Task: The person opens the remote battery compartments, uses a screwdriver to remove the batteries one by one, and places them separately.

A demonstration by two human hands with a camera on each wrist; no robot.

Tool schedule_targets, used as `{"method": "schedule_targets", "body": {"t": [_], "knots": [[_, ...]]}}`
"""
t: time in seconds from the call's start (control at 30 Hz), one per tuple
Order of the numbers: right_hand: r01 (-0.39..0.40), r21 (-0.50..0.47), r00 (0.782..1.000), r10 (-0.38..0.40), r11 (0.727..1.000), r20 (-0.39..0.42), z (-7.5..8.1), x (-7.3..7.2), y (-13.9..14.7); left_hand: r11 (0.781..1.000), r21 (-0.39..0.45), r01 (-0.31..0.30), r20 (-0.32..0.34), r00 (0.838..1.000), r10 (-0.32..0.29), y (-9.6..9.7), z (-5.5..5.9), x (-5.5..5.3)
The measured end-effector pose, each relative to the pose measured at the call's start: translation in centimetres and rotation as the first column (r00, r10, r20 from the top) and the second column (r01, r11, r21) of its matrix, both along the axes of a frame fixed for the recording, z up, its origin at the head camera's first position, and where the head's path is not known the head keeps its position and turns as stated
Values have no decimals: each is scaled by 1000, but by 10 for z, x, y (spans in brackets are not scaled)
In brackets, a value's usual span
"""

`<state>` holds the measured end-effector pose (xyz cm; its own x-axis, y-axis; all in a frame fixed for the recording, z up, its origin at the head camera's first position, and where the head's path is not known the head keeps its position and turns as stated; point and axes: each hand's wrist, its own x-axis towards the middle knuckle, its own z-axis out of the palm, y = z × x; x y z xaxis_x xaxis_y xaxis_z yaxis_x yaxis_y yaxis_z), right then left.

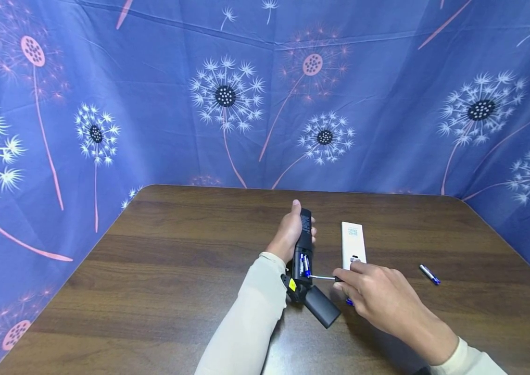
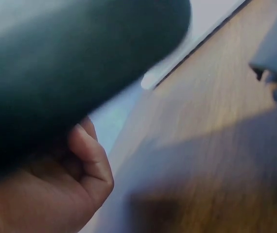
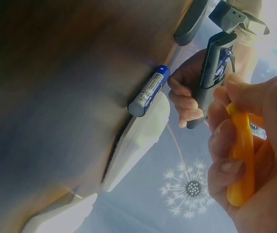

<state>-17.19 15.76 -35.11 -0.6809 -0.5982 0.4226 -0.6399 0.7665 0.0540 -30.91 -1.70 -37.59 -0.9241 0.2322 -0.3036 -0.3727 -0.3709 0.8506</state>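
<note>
My left hand (image 1: 290, 232) grips a black remote control (image 1: 306, 224), its thumb along one edge. The back of the remote faces up with its battery compartment bare, and blue-and-white batteries (image 1: 304, 264) lie inside. My right hand (image 1: 382, 294) holds a screwdriver by its orange handle (image 3: 242, 160), the fingers wrapped round it. The thin metal shaft (image 1: 322, 277) reaches left, its tip right at the lower end of the batteries. In the left wrist view the dark remote (image 2: 85, 63) fills the upper left, above curled fingers (image 2: 92, 160).
A slim white object with a QR code (image 1: 353, 237) lies right of the remote, partly behind my right hand. One loose battery (image 1: 429, 274) lies farther right; another battery (image 3: 149, 91) is near my right hand. A dark flat rounded piece (image 1: 322, 306) sits below the remote.
</note>
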Motion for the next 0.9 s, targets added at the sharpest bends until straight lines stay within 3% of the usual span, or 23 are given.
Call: {"method": "schedule_targets", "body": {"t": [0.43, 0.7, 0.9], "knots": [[24, 21, 999, -24, 999, 24, 2, 3, 1, 1000, -14, -1, 4, 1000, 1, 0, 0, 0], [47, -29, 998, -45, 998, 53, 0, 3, 1, 998, -38, 51, -24, 998, -52, -2, -1, 2], [51, -32, 997, -49, 998, 59, -1, 3, 1, 997, -57, 55, -36, 998, -57, 0, -2, 2]]}}
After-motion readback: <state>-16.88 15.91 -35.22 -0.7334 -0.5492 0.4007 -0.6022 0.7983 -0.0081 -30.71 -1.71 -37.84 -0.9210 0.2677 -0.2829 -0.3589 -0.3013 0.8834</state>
